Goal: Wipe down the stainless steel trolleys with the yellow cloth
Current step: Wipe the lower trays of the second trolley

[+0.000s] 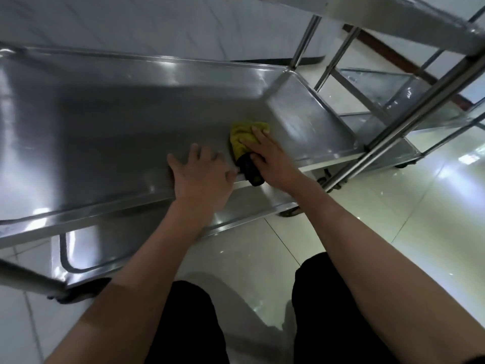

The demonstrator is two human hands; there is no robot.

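On trolley shelf [105,122] — right hand [270,156] presses yellow cloth [242,135] | apparently near rim

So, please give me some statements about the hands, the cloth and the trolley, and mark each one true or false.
1. The right hand presses the cloth on the trolley shelf. True.
2. The left hand holds the cloth. False: it rests flat on the shelf, beside the cloth.
3. The cloth is all yellow. False: its near end is black.
4. A second trolley stands to the right. True.
5. The cloth lies on the floor. False: it lies on the shelf, near the front rim.
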